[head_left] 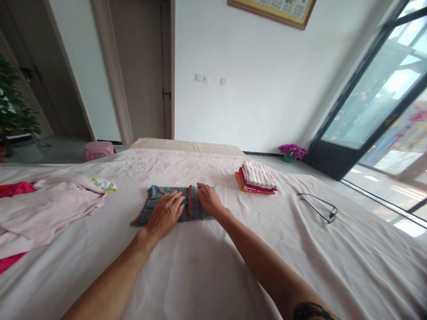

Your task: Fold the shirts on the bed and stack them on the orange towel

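A garment with blue and rust-brown stripes (192,206) lies folded into a flat, wide strip on the pale bedsheet. My left hand (167,214) rests palm down on its left half, fingers stretched out. On its right part lies my right hand (210,200), fingers extended near a folded edge that runs down the cloth. Neither hand grips the fabric. Parts of the garment under both palms are hidden.
A stack of folded clothes (258,178), striped one on top, sits to the right. Beyond it lie eyeglasses (322,206). A loose heap with a pale pink garment (50,209) is at left. A pink stool (99,150) stands past the bed.
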`<move>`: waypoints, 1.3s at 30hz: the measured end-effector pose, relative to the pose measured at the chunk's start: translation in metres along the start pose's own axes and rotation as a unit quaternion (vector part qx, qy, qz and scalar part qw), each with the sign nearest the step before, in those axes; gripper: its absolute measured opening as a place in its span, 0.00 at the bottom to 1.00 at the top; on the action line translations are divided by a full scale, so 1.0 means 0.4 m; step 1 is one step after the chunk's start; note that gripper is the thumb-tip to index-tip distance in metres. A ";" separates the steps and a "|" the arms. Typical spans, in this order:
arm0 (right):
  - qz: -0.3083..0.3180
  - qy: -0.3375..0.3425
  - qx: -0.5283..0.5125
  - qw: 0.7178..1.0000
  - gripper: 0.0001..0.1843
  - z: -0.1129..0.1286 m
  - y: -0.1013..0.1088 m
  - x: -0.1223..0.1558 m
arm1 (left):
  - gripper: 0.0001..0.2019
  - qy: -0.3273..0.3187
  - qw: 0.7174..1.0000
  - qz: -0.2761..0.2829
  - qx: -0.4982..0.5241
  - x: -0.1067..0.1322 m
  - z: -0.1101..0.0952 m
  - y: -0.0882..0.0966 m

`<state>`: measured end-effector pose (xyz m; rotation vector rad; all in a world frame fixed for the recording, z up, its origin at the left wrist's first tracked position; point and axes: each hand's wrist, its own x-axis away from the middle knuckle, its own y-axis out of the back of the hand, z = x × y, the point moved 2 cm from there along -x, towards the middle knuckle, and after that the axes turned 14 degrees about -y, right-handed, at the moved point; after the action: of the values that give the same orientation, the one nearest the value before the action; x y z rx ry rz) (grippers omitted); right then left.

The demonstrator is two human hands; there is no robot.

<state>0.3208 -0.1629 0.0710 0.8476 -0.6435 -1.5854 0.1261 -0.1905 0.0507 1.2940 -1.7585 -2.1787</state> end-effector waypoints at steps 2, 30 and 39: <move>0.031 0.058 0.064 0.996 0.24 -0.002 -0.035 0.024 | 0.17 -0.027 0.999 -0.003 0.023 -0.005 -0.012 -0.005; 0.085 0.045 0.198 0.976 0.33 -0.145 0.026 0.076 | 0.08 -0.073 0.993 0.058 0.076 -0.029 -0.051 -0.005; 0.014 -0.001 0.091 0.996 0.26 -0.161 0.049 0.061 | 0.14 -0.054 0.998 -0.010 0.042 -0.028 -0.047 0.016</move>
<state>0.3826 -0.1873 0.0445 0.9665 -0.8072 -1.5200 0.1424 -0.2017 0.0623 1.2358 -1.9030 -2.2493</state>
